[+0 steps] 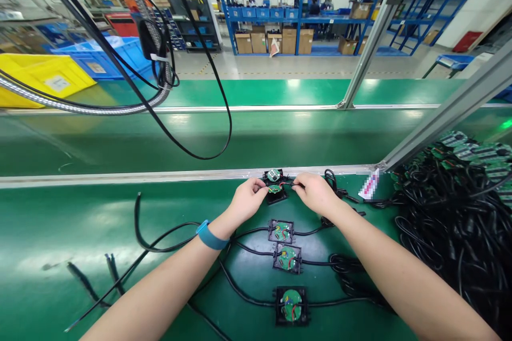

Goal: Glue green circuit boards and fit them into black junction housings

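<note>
You worked over a broad green tabletop [48,224], where a tangled heap of black cables with circuit boards [432,245] filled the right side. Between your forearms lay three wired square housings in a column, the nearest housing [280,317] lowest in view. Just beyond them, your right hand [314,192] pinched the end of a black cable [292,184]. Your left hand [245,201] brought its fingertips to the left edge of a round green circuit board [275,189], which sat between both hands at a black housing [278,199] near the metal rail; whether they gripped it or only steadied it was too small to tell. A thin red wire [282,184] ran from the cable toward that board. A sharp pull by your right hand could have strained that wire's joint. A forearm catching the loose cables might have dragged the neighbouring housings out of line.
</note>
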### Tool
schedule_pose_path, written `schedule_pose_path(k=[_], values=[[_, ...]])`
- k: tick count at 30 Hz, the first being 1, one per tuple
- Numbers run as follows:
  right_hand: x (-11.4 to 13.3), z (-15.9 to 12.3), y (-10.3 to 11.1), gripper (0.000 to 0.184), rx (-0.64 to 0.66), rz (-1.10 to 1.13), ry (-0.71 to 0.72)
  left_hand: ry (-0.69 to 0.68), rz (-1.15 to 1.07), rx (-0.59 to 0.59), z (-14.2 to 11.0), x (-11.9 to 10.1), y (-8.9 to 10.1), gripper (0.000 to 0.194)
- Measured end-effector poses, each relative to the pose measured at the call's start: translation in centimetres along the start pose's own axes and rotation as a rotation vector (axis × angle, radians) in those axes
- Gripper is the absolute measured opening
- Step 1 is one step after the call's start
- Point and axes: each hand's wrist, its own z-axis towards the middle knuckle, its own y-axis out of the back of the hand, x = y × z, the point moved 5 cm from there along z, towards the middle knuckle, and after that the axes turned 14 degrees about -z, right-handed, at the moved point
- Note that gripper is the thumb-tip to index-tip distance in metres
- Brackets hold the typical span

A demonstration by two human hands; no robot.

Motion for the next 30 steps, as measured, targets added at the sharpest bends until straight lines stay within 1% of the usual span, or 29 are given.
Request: schedule_pose_path(k=[2,4,7,9,12,15,16,17,18,20,21,22,23,25,27,28,30], values=[[0.0,0.3,-0.2,0.003,0.052,0.04,-0.016,-0.003,-0.053,0.015,-0.2,-0.3,0.2,0.018],[0.0,0.7,-0.7,0.003,0.11,0.069,-0.015,-0.052,-0.095,0.023,-0.7,-0.9,0.8,0.017],[0.2,1.5,-1.2,0.006,0.129,0.091,0.013,-0.121,-0.137,0.059,-1.7,-1.8,1.7,0.019],[0.4,1.9,-1.7,0.005,0.134,0.115,0.031,-0.143,-0.143,0.107,-2.3,-2.2,2.1,0.02],[0.4,2.0,-2.3,0.003,0.176,0.083,0.044,-0.148,-0.133,0.166,-2.9,-2.9,2.5,0.02],[0.0,1.4,-2.3,0.012,0.207,0.008,0.046,-0.107,-0.134,0.224,-3.5,-3.5,2.6,0.02],[-0.2,1.0,-2.0,0.014,0.199,-0.01,0.055,-0.091,-0.139,0.248,-3.7,-3.6,2.6,0.02],[-0.4,0.5,-1.5,0.016,0.163,-0.028,0.069,-0.079,-0.146,0.272,-3.9,-3.8,2.6,0.02],[-0.6,-0.1,-0.8,0.018,0.094,-0.052,0.087,-0.073,-0.154,0.294,-4.0,-3.9,2.6,0.02],[-1.0,-1.7,0.9,0.024,-0.106,-0.115,0.107,-0.074,-0.171,0.321,-4.3,-3.9,2.6,0.02],[-1.4,-2.5,1.6,0.028,-0.198,-0.15,0.095,-0.08,-0.181,0.329,-4.4,-3.9,2.6,0.021],[-1.9,-3.3,1.9,0.033,-0.25,-0.183,0.067,-0.086,-0.191,0.331,-4.4,-3.9,2.7,0.021],[-2.6,-3.8,1.9,0.039,-0.251,-0.207,0.025,-0.092,-0.201,0.331,-4.5,-3.8,2.7,0.022],[-4.1,-4.3,0.9,0.045,-0.144,-0.208,-0.064,-0.105,-0.218,0.324,-4.5,-3.7,2.7,0.022],[-5.2,-4.3,-0.1,0.038,-0.051,-0.158,-0.112,-0.121,-0.207,0.321,-4.5,-3.7,2.7,0.022],[-5.5,-4.2,-0.1,0.032,-0.056,-0.126,-0.111,-0.131,-0.194,0.315,-4.5,-3.7,2.8,0.022],[-5.5,-4.1,1.2,0.026,-0.163,-0.072,-0.063,-0.16,-0.148,0.286,-4.4,-3.7,3.0,0.022]])
